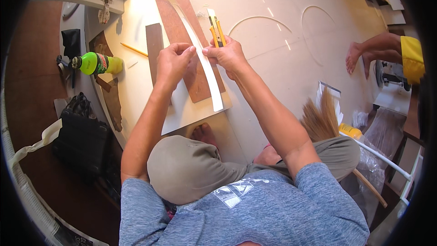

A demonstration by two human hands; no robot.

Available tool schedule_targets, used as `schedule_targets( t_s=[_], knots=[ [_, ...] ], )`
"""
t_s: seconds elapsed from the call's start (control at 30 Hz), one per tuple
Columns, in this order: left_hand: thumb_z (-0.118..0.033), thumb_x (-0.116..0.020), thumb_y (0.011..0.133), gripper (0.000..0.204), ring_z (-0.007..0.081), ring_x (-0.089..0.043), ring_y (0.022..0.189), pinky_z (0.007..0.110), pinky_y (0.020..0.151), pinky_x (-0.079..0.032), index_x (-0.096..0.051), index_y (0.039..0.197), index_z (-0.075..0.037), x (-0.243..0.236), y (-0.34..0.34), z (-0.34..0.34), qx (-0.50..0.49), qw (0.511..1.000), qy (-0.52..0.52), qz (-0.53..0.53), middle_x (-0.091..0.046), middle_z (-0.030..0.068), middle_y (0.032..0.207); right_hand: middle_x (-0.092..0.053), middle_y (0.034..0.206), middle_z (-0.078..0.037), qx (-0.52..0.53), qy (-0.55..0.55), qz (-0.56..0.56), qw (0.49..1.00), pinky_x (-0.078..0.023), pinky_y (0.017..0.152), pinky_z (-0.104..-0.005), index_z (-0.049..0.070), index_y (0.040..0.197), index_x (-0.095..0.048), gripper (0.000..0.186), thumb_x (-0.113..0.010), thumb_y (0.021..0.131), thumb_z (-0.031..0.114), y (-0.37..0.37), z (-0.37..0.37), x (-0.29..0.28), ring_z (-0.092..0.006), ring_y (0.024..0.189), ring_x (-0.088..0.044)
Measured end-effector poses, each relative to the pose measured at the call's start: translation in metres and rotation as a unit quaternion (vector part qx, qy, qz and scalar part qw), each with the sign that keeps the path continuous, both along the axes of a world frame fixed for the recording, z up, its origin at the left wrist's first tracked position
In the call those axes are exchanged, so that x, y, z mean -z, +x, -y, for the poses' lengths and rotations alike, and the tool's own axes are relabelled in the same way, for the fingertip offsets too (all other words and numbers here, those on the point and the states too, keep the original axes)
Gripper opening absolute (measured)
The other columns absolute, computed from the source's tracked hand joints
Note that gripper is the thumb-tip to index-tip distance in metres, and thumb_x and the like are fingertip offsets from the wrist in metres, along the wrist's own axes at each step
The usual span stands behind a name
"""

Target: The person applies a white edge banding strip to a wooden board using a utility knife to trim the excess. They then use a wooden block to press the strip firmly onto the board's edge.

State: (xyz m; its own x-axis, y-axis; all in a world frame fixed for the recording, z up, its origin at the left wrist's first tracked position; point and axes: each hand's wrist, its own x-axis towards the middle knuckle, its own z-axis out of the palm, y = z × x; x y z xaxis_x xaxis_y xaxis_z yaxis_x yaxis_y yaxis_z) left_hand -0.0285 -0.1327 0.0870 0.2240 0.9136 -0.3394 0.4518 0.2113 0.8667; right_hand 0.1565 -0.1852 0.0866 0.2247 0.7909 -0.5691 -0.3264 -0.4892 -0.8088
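Pale tiled floor, other person's bare feet off to the right, broom near the worker's right knee. White board on the floor, brown panel and narrow dark board on top.

Status, my read: mid-job. White strip is loose, curving over the brown panel, lower end free; no sign it's fixed to anything. Two thin curled strips lie on the floor ahead, look like offcuts. Any fixing would be still to do.

Right hand: fingers wrapped round yellow cutter, blade end pointing away, off the strip; thumb at strip's edge. Left hand: fingers pinched nearly closed beside strip; can't tell if they grip it.
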Motion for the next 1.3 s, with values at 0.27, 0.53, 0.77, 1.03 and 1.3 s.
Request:
schedule_targets(
  t_s=[0.27,0.53,0.77,1.03,1.3],
  knots=[
    [-0.032,-0.091,0.082,0.08,0.0401,-0.056,0.132,0.049,0.112,-0.049,-0.056,0.148,-0.002,-0.006,-0.05,0.017,-0.02,0.899,0.172,-0.403,-0.063,0.0204,0.135,-0.07,0.092,-0.008,-0.022,0.034,0.114,0.993,-0.063,0.068,-0.0286,0.004,0.105,-0.058,0.028,-0.08,0.089,-0.004,-0.016,-0.043,0.011,-0.0148,0.079,-0.073],
    [-0.025,-0.083,0.082,0.078,0.0332,-0.074,0.105,0.043,0.1,-0.057,-0.056,0.15,0.003,-0.026,-0.051,0.014,-0.081,0.959,0.097,-0.253,-0.073,0.0232,0.127,-0.075,0.085,-0.009,-0.088,0.055,0.36,0.927,-0.061,0.071,-0.0342,0.005,0.096,-0.064,0.028,-0.088,0.082,0.01,-0.022,-0.055,0.02,-0.0177,0.078,-0.075],
    [-0.02,-0.091,0.081,0.092,0.0179,-0.077,0.089,0.031,0.076,-0.063,-0.048,0.158,0.006,-0.047,-0.019,0.048,-0.06,0.997,-0.013,0.036,-0.073,0.0158,0.109,-0.079,0.09,-0.015,-0.122,0.05,0.421,0.897,-0.061,0.079,-0.0394,0.001,0.105,-0.072,0.045,-0.095,0.074,0.026,-0.011,-0.059,0.022,-0.0258,0.081,-0.077],
    [-0.027,-0.093,0.08,0.097,0.0159,-0.069,0.084,0.031,0.077,-0.06,-0.048,0.164,-0.005,-0.011,-0.006,0.059,0.027,0.982,0.067,-0.177,-0.065,0.018,0.123,-0.079,0.09,-0.015,-0.134,0.003,0.265,0.955,-0.063,0.072,-0.0374,0.001,0.11,-0.074,0.049,-0.093,0.073,0.027,0.001,-0.07,0.03,-0.0241,0.074,-0.077],
    [-0.026,-0.093,0.079,0.093,0.015,-0.069,0.087,0.032,0.08,-0.061,-0.052,0.161,-0.006,-0.024,-0.011,0.065,-0.035,0.997,0.016,-0.067,-0.066,0.0153,0.124,-0.079,0.095,-0.019,-0.149,0.031,0.443,0.883,-0.062,0.082,-0.0404,0.002,0.11,-0.074,0.046,-0.087,0.072,0.025,-0.006,-0.066,0.025,-0.0292,0.086,-0.079]
  ],
)
